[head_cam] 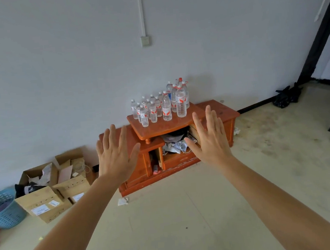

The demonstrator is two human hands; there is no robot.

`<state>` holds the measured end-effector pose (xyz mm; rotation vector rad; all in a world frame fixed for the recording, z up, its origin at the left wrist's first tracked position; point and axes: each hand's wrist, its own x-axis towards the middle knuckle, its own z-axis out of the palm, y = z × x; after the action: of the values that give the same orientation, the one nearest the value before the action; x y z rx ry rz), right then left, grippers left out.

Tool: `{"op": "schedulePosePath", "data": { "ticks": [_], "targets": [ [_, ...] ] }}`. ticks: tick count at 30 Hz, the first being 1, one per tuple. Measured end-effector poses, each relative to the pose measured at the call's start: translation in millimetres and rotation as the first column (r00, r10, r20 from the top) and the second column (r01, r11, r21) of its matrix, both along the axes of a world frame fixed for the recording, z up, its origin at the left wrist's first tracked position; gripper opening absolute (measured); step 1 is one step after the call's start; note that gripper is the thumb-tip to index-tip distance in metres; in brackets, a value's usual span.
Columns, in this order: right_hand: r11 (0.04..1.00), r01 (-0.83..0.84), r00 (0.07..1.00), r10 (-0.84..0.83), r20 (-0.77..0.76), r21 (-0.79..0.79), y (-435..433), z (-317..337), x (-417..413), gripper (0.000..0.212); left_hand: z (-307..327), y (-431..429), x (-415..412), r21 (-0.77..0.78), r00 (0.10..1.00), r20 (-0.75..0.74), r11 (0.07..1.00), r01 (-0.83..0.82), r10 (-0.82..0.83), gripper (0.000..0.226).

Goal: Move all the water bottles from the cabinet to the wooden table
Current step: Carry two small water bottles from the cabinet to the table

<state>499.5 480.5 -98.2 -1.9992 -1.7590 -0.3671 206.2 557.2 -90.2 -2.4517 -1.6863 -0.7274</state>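
Water bottles [159,105]: upright cluster on the raised top of the orange wooden cabinet [175,162], against the white wall. Small bottles stand left, taller ones right, red-and-white labels. Middle compartment below is open and stuffed with papers and bags [174,144].

Left hand [114,156] and right hand [209,136]: both raised in front of the cabinet, fingers straight and spread, holding nothing, clear of the bottles.

On the floor to the left: open cardboard boxes [46,200], blue plastic basket [3,209].

Clear plastic water bottles [159,105]; glossy orange wooden cabinet [172,124].
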Motion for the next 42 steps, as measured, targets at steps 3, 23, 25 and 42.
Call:
{"op": "schedulePosePath", "data": {
  "ticks": [3,23,25,42],
  "targets": [
    [1.0,-0.028,0.999,0.028,-0.022,-0.004,76.5,-12.9,6.2,0.089,-19.0,75.0,7.4,-0.029,0.999,0.034,0.999,-0.019,0.02,0.078],
    [0.98,-0.048,0.981,0.011,-0.192,-0.194,530.2,-99.1,140.1,0.097,-104.1,558.6,142.7,-0.346,0.995,0.085,0.934,0.084,-0.057,0.088],
    [0.98,-0.076,0.974,0.034,-0.222,-0.183,580.7,-113.0,157.2,0.098,-117.3,599.0,160.3,-0.384,0.994,0.105,0.921,0.063,-0.024,0.089],
    [0.841,-0.316,0.842,0.035,-0.538,-0.439,877.2,-228.3,179.8,0.096,-235.6,833.2,196.2,-0.754,0.913,0.14,0.639,-0.152,0.382,0.074]
  ]
}}
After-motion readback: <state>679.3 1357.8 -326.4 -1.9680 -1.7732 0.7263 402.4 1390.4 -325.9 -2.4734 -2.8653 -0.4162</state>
